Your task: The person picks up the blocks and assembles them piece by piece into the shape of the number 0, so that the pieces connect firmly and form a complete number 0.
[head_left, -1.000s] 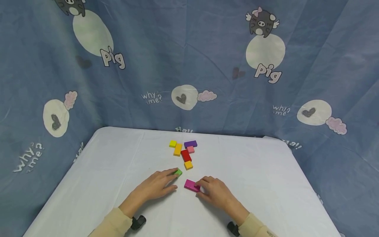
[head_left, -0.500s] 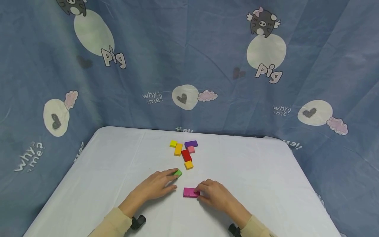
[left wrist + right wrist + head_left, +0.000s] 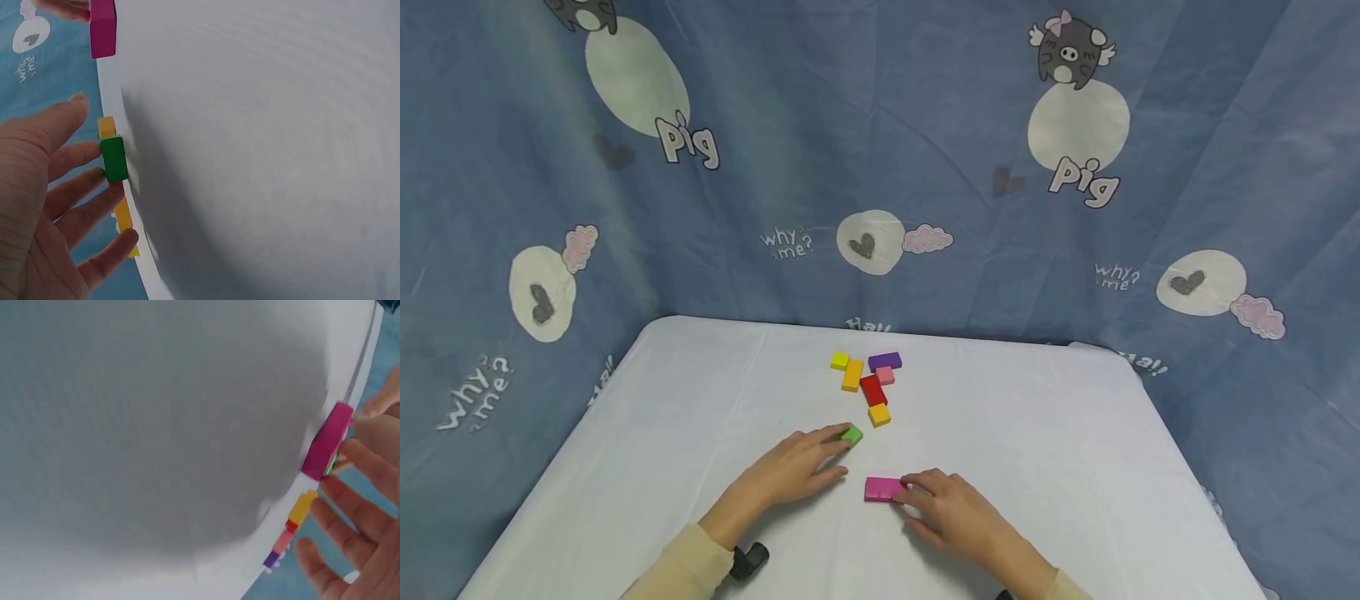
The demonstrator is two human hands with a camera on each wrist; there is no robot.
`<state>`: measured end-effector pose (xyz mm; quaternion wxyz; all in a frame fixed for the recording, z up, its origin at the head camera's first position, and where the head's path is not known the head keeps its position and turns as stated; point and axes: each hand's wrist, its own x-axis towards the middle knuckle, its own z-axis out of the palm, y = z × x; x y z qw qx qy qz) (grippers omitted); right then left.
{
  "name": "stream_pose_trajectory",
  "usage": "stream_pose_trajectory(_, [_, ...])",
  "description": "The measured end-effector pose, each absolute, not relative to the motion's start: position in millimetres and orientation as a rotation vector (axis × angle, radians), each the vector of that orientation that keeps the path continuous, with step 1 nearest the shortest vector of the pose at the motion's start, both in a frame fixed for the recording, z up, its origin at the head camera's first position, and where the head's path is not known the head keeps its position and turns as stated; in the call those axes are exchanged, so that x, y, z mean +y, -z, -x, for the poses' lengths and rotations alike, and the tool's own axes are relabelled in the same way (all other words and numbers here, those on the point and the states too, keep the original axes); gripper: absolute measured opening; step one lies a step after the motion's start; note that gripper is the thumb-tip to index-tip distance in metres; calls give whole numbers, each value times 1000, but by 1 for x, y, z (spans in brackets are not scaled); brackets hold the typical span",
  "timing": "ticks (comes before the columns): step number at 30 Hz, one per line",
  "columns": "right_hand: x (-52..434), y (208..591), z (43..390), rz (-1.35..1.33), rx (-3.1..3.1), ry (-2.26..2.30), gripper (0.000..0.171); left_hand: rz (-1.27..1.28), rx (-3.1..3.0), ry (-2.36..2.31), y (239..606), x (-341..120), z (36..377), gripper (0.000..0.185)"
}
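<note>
My left hand point(image 3: 792, 467) reaches over the cloth with fairly straight fingers. Its fingertips touch a small green block point(image 3: 854, 434), partly covering it; the thumb stays apart. Nearer to me lies a magenta rectangular block point(image 3: 878, 489), its long side running left to right. Fingertips of my right hand point(image 3: 958, 515) rest at its right end, the thumb held away from it. In the right wrist view, extended fingers point(image 3: 356, 503) show beside the magenta block point(image 3: 328, 440). The green block point(image 3: 114, 159) stands by the index finger in the left wrist view.
Beyond the hands lies a loose cluster: a yellow block point(image 3: 840, 360), an orange block point(image 3: 852, 375), a purple block point(image 3: 885, 361), a pink block point(image 3: 885, 376), a red block point(image 3: 873, 390) and a yellow-orange block point(image 3: 879, 414). A blue printed curtain point(image 3: 880, 167) hangs behind the white-covered table point(image 3: 1037, 417).
The magenta block has turned from slanted to nearly level and slid towards me. My right thumb has moved off it and the hand has shifted slightly nearer. The left hand stays at the green block.
</note>
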<state>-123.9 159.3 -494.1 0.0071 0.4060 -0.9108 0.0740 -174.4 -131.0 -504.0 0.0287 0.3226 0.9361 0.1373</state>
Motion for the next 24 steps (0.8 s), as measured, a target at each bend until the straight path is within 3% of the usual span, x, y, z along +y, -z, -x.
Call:
stream_pose_trajectory(9, [162, 501, 111, -1215, -2921, -162, 50, -1007, 2859, -450, 502, -127, 173, 49])
stream_pose_trajectory(24, [157, 497, 104, -1246, -2977, -199, 48, -974, 2892, -430, 502, -125, 174, 44])
